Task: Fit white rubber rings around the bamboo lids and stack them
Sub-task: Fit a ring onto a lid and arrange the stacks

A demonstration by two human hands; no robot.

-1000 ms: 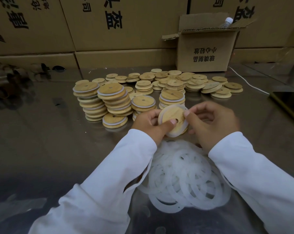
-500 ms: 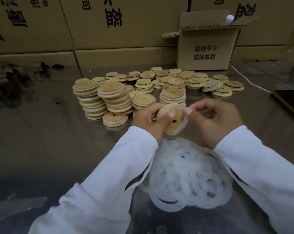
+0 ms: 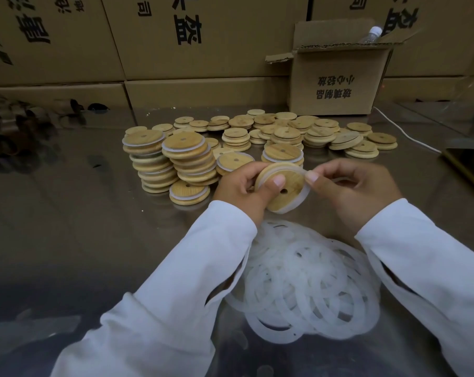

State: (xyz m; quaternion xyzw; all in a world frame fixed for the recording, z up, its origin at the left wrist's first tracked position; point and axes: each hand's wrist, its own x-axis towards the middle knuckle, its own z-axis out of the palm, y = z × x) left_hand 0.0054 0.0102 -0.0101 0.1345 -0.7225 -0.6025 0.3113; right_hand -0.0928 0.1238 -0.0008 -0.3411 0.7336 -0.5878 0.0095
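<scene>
One round bamboo lid (image 3: 286,193), face tilted toward the viewer, is held above loose white rubber rings (image 3: 306,289). The left hand (image 3: 241,186) grips its rim; the right hand (image 3: 352,191) pinches the white ring (image 3: 302,199) at its edge.

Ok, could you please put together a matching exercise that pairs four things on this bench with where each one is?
Things
1. tilted bamboo lid
2. pile of loose white rings
3. plastic bottle
4. white cable

Places
A. inside the open cardboard box
B. lying on the table, right of that box
C. held between the left hand and the right hand
D. on the table, nearest the person

Pairs: 1-C, 2-D, 3-A, 4-B
</scene>
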